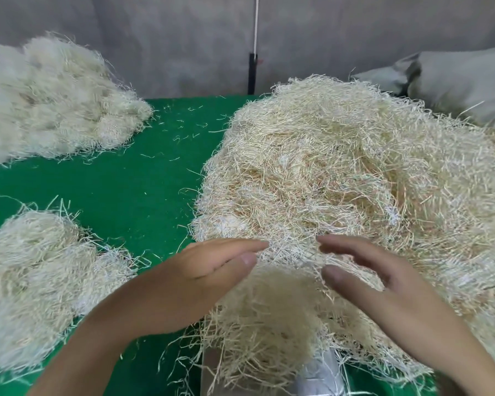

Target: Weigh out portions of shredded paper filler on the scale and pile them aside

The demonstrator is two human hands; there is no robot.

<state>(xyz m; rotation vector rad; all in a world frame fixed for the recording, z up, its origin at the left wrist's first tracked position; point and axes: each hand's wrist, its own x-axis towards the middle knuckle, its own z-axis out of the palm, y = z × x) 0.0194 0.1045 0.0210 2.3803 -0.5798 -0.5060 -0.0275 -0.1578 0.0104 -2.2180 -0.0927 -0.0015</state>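
A big heap of cream shredded paper filler (340,172) covers the right half of the green table. A smaller clump (272,318) sits at the near edge on the scale (317,375), of which only a grey-silver part shows below the strands. My left hand (200,275) and my right hand (366,270) hover over this clump, fingers straight and relaxed, fingertips facing each other and brushing the strands at the heap's near edge. Neither hand grips anything.
Two more piles of filler lie on the left: one at the back left (49,104), one at the near left (37,284). Loose strands dot the green cloth (143,184). A grey sack (463,81) lies at the back right against a grey wall.
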